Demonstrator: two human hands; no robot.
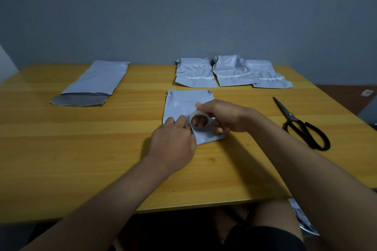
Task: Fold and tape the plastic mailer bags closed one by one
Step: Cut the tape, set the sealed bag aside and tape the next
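Observation:
A folded pale grey mailer bag lies flat in the middle of the wooden table. My right hand grips a roll of clear tape just above the bag's near part, fingers through the roll's core. My left hand rests on the bag's near left corner, its fingertips pinching at the roll's left edge. Whether a tape end is between them is too small to tell. An unfolded mailer bag with its dark flap open lies at the far left.
Three folded, taped mailer bags lie in a row along the far edge. Black scissors lie at the right, handles toward me. A grey wall stands behind the table. Another bag piece lies below the table's near right edge.

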